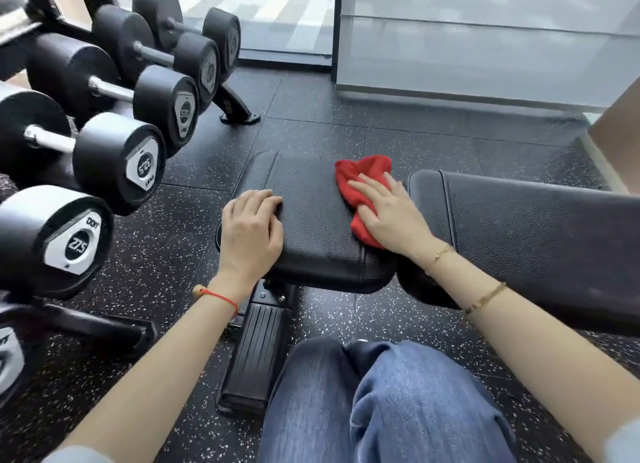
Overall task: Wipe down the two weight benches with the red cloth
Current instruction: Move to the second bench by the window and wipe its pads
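A black padded weight bench lies across the middle of the view. Its seat pad is at the centre and its longer back pad runs off to the right. My right hand presses the crumpled red cloth flat onto the right side of the seat pad, fingers stretched out over it. My left hand rests on the left edge of the seat pad with its fingers bent over the edge. Only one bench is in view.
A rack of black dumbbells stands close on the left, its foot on the speckled rubber floor. The bench's base and foot plate sit below the seat. My knee in blue jeans is at the bottom. A glass wall stands behind.
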{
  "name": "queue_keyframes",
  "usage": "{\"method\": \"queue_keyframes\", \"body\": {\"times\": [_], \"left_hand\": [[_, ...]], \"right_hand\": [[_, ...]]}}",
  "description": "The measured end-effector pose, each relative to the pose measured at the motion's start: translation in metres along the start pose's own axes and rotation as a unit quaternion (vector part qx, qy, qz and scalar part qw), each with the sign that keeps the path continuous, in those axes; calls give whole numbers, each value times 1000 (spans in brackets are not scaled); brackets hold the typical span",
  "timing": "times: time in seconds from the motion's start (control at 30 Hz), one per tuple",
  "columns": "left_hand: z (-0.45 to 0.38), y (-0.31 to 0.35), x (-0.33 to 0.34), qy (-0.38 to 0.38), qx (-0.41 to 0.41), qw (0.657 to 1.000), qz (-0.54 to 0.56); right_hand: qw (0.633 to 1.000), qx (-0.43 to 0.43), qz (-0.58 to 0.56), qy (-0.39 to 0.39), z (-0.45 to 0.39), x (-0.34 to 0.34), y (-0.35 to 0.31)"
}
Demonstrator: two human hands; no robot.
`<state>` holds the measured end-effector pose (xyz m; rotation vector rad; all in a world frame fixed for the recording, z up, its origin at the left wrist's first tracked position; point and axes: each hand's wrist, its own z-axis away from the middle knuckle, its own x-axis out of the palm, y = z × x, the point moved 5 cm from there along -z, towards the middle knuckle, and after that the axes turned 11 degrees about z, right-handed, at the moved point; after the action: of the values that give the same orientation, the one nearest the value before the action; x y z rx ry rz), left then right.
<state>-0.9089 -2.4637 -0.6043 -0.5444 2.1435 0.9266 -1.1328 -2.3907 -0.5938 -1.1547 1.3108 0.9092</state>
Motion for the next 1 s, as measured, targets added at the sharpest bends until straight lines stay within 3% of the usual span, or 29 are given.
{"method": "queue_keyframes", "body": {"times": [0.07,0.13,0.37,0.43,0.6,0.73,0.87,1.0], "left_hand": [[-1,-2,0,3,-11,1000,-1],[0,-4,0,7,-33,999,5],[4,-6,-1,36,-57,997,31],[3,-7,0,36,-56,997,29],[3,-7,0,30,-52,998,23],[3,-8,1,28,-50,998,23],[4,-10,1,30,-48,998,23],[4,-10,1,26,-50,998,32]], "right_hand": [[998,55,5,-8,-33,1,4],[998,52,20,-11,-55,3,-10],[980,-200,7,-4,-3,5,-58],[982,-190,-1,-5,0,4,-44],[997,-64,14,-27,-73,7,-32],[991,-124,18,-38,-99,15,-76],[973,-230,3,-13,-55,16,-84],[991,-130,0,-11,-67,13,-44]]}}
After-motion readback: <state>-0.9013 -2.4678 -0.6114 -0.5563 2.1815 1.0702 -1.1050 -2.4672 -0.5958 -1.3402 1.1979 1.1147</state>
